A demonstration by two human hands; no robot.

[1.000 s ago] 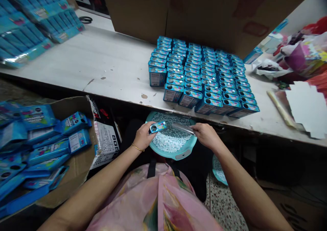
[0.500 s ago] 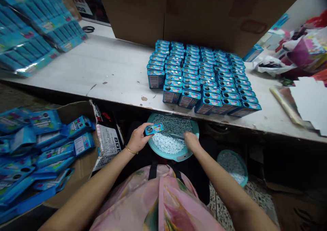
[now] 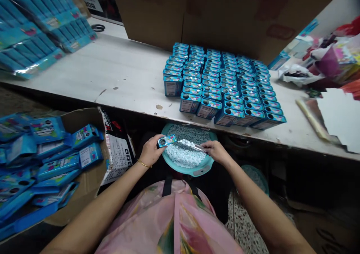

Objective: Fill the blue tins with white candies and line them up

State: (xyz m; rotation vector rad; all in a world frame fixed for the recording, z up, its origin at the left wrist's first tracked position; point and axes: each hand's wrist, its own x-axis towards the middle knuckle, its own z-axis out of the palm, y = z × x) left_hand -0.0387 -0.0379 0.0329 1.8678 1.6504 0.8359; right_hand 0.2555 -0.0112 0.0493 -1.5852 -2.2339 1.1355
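Observation:
My left hand (image 3: pixel 149 151) grips a small blue tin (image 3: pixel 170 139), tilted, with a dark round opening on its top face. In my right hand (image 3: pixel 218 151) is the handle of a metal scoop (image 3: pixel 199 147) whose end carries a heap of small white candies, close to the right of the tin. Below both hands sits a turquoise basin (image 3: pixel 184 171), at my lap under the table edge. Loose white candies (image 3: pixel 187 158) fill it, looking greyer in the shade at the far side.
Rows of similar blue tins (image 3: pixel 208 109) stand on the white table (image 3: pixel 126 74). An open carton (image 3: pixel 86 183) of blue tins lies to my left. Wrapped blue packs (image 3: pixel 42 51) are at the far left, and a large cardboard box (image 3: pixel 213 18) behind. Another basin (image 3: pixel 255 177) sits low right.
The scoop has come up out of the candies with a heap on it and now points toward the tin. My left hand has shifted slightly left with the tin.

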